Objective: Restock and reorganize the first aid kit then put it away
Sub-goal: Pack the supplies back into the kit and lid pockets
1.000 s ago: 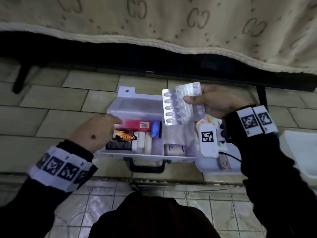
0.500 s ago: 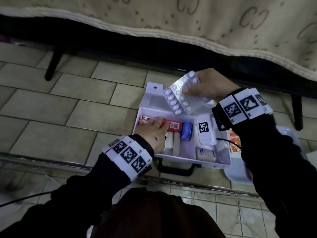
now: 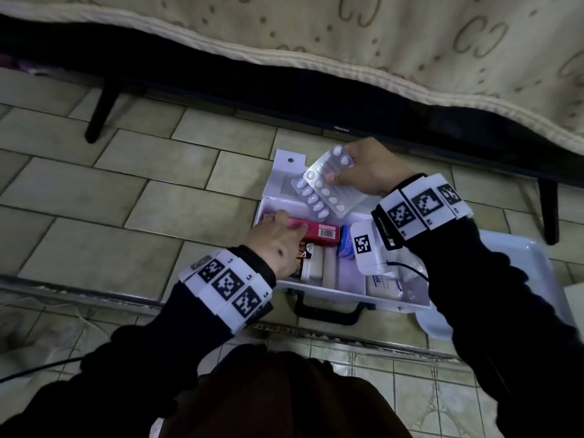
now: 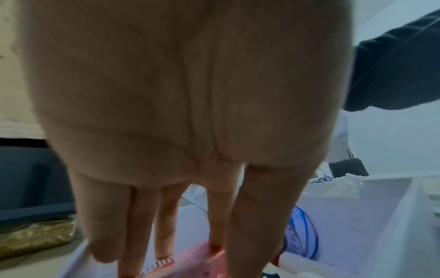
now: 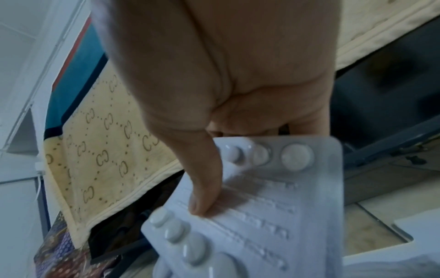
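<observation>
The white first aid kit (image 3: 319, 290) lies open on the tiled floor, lid (image 3: 284, 181) tipped back. A red box (image 3: 322, 231) lies along its far side. My left hand (image 3: 286, 224) reaches in and pinches that box's left end, fingers on the far edge, thumb on top. In the left wrist view the nearly straight fingers (image 4: 164, 235) come down on the red box (image 4: 190, 261). My right hand (image 3: 341, 167) holds silver blister packs (image 3: 322, 191) of white pills above the lid, thumb (image 5: 202, 197) pressed on the top blister pack (image 5: 262, 216).
In the kit lie a blue roll (image 3: 346, 245), white rolls (image 3: 324, 263), an orange-black item (image 3: 303, 256) and a bandage pack (image 3: 384, 286). A white tray (image 3: 521, 263) sits at the right. A black TV (image 3: 341, 129) and beige blanket (image 3: 379, 42) are beyond.
My left hand moved from the kit's left edge into the kit and took hold of the red box. My right hand kept holding the blister packs above the lid.
</observation>
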Available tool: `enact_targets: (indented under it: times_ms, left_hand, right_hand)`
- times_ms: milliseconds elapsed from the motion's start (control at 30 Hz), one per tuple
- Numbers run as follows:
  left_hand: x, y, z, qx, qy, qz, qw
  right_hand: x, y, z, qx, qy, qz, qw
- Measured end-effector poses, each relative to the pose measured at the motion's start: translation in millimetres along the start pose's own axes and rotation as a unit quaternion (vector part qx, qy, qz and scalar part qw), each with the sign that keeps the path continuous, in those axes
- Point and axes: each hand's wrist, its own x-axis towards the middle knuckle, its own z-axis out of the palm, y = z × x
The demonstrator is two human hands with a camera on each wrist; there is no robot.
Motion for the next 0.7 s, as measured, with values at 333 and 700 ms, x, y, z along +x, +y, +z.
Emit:
enact_targets:
  times_ms: [333,700]
  left_hand:
    - [-13,-7,-10,-0.063,0.016,0.002,0.998]
    - [-12,-40,-44,-0.181,0.21,-0.073,0.958]
  right_hand:
    - [-1,-20,24,-0.145,0.008,-0.09,0.985]
    - [-6,-24,25,-0.156,0.01,-0.118,0.981]
